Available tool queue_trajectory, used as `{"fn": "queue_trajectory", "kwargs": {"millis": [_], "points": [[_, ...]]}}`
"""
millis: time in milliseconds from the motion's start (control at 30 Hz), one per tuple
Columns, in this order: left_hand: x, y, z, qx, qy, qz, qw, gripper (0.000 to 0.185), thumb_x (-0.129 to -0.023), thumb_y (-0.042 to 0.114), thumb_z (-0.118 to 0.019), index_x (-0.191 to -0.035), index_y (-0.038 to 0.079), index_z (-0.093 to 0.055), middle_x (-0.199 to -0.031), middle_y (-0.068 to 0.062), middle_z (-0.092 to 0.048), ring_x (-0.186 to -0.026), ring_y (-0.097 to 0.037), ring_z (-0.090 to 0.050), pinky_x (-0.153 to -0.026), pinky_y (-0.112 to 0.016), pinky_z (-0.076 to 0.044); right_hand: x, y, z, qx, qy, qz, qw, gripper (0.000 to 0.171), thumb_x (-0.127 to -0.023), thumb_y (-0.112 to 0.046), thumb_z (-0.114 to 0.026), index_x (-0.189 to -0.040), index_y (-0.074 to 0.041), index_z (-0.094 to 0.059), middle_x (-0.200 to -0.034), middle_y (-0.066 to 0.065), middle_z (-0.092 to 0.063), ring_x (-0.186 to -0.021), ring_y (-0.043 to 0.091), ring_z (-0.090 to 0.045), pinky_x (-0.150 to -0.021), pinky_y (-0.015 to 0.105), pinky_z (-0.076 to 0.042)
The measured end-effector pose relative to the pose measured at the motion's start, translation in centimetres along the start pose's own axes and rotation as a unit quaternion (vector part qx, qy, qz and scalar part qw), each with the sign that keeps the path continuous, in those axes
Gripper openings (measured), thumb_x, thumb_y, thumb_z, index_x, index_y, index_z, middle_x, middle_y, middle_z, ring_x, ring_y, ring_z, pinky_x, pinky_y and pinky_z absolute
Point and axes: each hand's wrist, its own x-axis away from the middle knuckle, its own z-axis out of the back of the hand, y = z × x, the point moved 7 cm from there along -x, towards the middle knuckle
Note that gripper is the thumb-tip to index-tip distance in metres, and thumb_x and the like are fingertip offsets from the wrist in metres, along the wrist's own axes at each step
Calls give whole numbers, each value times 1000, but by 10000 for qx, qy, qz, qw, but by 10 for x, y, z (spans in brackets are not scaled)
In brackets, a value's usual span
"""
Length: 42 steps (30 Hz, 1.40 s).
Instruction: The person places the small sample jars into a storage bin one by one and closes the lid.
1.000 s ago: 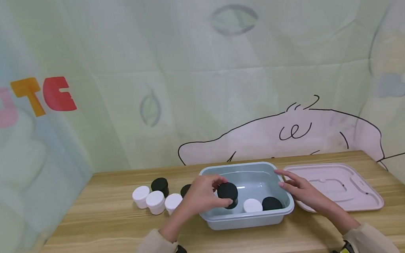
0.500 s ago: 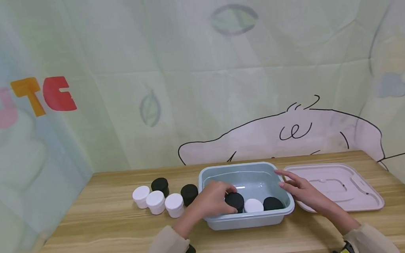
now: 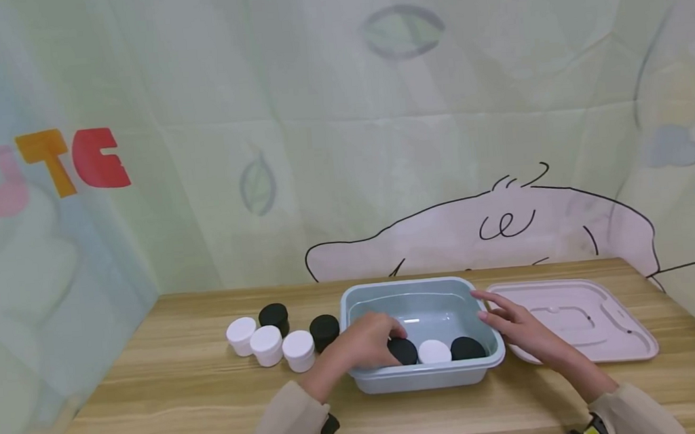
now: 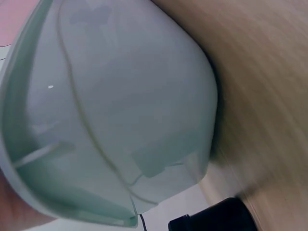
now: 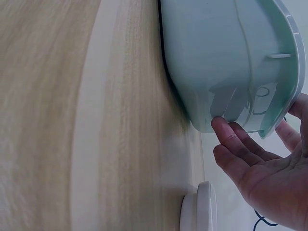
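- The left hand (image 3: 366,341) reaches over the near left wall of the tub (image 3: 426,375), its fingers curled round a black jar (image 3: 403,351) low inside; the right hand (image 3: 511,327) lies with straight, relaxed fingers against the tub's right rim and outer wall, holding nothing.
- The black jar sits in the tub's near left corner, just beside a white jar (image 3: 434,351) and then another black jar (image 3: 467,348) toward the right hand.
- The jar looks like a small, stiff plastic pot, probably light; its smooth round side may be a little slippery, so a hold across the lid's edge from above seems safest.
- It stands upright, lid up, its short axis vertical; being round, it faces no particular way.
- Left of the left hand, five more jars (image 3: 281,336) stand on the table (image 3: 171,394); a pink lid (image 3: 582,321) lies flat just beyond the right hand.
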Motion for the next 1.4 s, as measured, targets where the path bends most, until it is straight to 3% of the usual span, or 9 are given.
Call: {"fn": "queue_trajectory", "kwargs": {"millis": [367,600,833,1067,1267,1400], "points": [[1,1,-2,228,-551,-67,9982,30,-73,6,-73,-103,4,-68,-100,-3,-67,-93,-13,-61,-80,-21,-46,0,-1,-1,-27,-45,36,10000,54,-96,-28,-45,-143,-9,-27,-141,32,-25,-124,46,-34,-89,54,-41],[7,0,1,540,-548,-75,9970,36,-75,6,-72,-109,1,-64,-107,-8,-65,-96,-19,-62,-81,-22,-47,1,0,-1,-69,-31,-28,10000,54,-95,-29,-45,-142,-9,-27,-141,31,-25,-124,45,-35,-91,53,-40],[21,-13,21,1057,186,-95,9942,42,-75,11,-72,-114,-1,-60,-110,-11,-63,-99,-22,-60,-84,-32,-48,1,-2,-2,-54,-54,23,10000,53,-96,-27,-45,-143,-9,-27,-138,34,-28,-122,45,-37,-89,52,-42],[50,-35,49,1384,1326,-250,9811,42,-77,10,-70,-115,-4,-59,-108,-17,-63,-97,-28,-60,-81,-37,-49,1,-2,-1,-46,-42,-26,10000,54,-96,-29,-45,-142,-9,-28,-139,33,-27,-123,45,-36,-90,53,-41],[80,-70,66,1683,2132,384,9616,39,-77,8,-70,-114,-1,-60,-108,-15,-64,-99,-30,-59,-82,-38,-49,1,0,-2,-94,-10,-89,9999,54,-95,-29,-46,-142,-10,-29,-141,31,-26,-124,45,-35,-91,53,-40],[101,-96,76,1584,2563,899,9493,39,-78,8,-69,-115,-2,-59,-110,-17,-62,-102,-31,-58,-85,-39,-48,0,0,-2,-83,-8,-116,9999,54,-95,-30,-46,-142,-10,-29,-141,30,-26,-124,46,-34,-91,54,-40]]}}
